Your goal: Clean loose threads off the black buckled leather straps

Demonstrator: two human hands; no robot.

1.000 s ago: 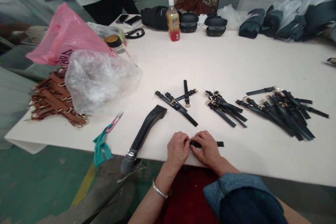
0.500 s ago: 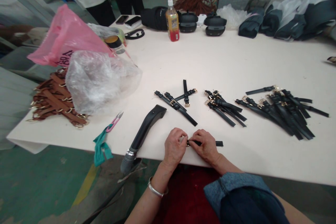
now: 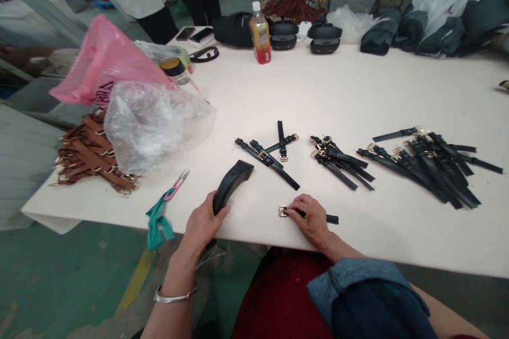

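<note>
My left hand is wrapped round the lower part of a black curved hose handle, whose wider end points up and to the right over the table. My right hand pinches a short black buckle strap close to its gold buckle. This strap lies flat near the table's front edge, its plain end sticking out right of the hand. Beyond are several loose buckle straps, a small bunch of straps and a larger strap pile to the right.
Pink-handled thread snips tied with green cloth lie at left. Behind them are brown straps, a clear plastic bag and a pink bag. A drink bottle stands at the back. Two people stand beyond the table.
My left hand has left the buckle and moved left onto the hose handle, closing round it. My right hand stays on the strap, and its gold buckle now shows.
</note>
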